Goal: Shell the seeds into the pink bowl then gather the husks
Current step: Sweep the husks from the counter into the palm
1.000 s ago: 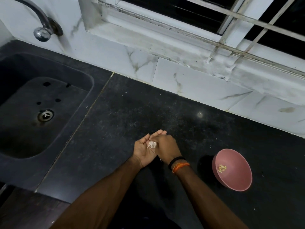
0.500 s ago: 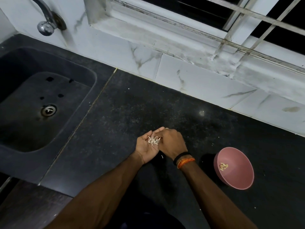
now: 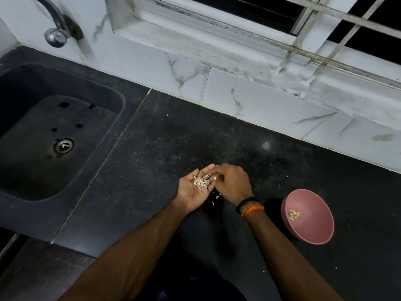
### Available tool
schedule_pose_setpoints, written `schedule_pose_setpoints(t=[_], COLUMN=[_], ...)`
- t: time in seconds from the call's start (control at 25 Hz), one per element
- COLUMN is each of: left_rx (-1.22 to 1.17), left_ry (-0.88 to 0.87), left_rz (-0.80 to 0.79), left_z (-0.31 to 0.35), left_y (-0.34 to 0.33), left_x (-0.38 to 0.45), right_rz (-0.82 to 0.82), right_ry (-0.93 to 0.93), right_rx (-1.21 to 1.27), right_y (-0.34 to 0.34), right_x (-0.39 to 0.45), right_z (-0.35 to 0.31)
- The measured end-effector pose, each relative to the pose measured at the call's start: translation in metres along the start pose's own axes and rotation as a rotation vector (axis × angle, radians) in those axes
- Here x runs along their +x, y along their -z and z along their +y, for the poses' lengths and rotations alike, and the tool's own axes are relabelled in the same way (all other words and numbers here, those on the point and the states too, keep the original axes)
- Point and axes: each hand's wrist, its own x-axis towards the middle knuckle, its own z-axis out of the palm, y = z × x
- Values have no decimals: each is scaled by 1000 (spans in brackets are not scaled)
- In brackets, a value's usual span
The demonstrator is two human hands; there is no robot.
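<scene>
Spanning most of the view, the black speckled stone worktop (image 3: 173, 144) has a polished, faintly glinting face and meets a wall of white marble-look tiles (image 3: 256, 103) with grey veins along its far edge. Set into its left end is a matte dark sink (image 3: 28, 183), a rounded rectangular basin with a round metal drain (image 3: 63, 145) and a few dark spots on its floor. A curved chrome tap (image 3: 55, 29) comes off the wall above the sink's far corner. Above the tiles runs a grimy white window sill (image 3: 217, 44) under pale metal bars.

Near the worktop's right end and front edge stands the pink bowl (image 3: 312, 229), smooth, round and matte, tipped toward the camera; a few pale yellowish shelled seeds (image 3: 294, 214) lie inside it against the far wall.

Over the middle of the worktop, the left hand (image 3: 193, 192) lies palm up, fingers relaxed and straight, cradling a small heap of husks (image 3: 200, 182), thin, pale, papery slivers. The right hand (image 3: 233, 183) is palm down, touching the left, its fingertips curled at the edge of the heap; whether they pinch anything cannot be told. Its wrist carries a black band (image 3: 247, 203) and an orange thread (image 3: 252, 209). Several white flecks (image 3: 213, 200) lie on the stone just beneath the hands.

No writing can be read anywhere.
</scene>
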Motion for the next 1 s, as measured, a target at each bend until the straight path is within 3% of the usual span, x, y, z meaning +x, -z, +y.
schedule_pose_setpoints(t=[0.08, 0.32, 0.56, 1.0], left_rx=[-42, -60, -37, -10], left_ry=[-7, -76, -92, -135], left_rz=[-13, -8, 1, 9], left_z=[0, 2, 4, 8], left_y=[-1, -4, -4, -7], left_x=[1, -2, -7, -8], right_rz=[121, 107, 73, -59], right_ry=[-120, -542, -344, -77], right_rx=[74, 633, -61, -168], right_y=[0, -18, -28, -60], right_x=[-5, -19, -29, -40], right_z=[19, 67, 71, 41])
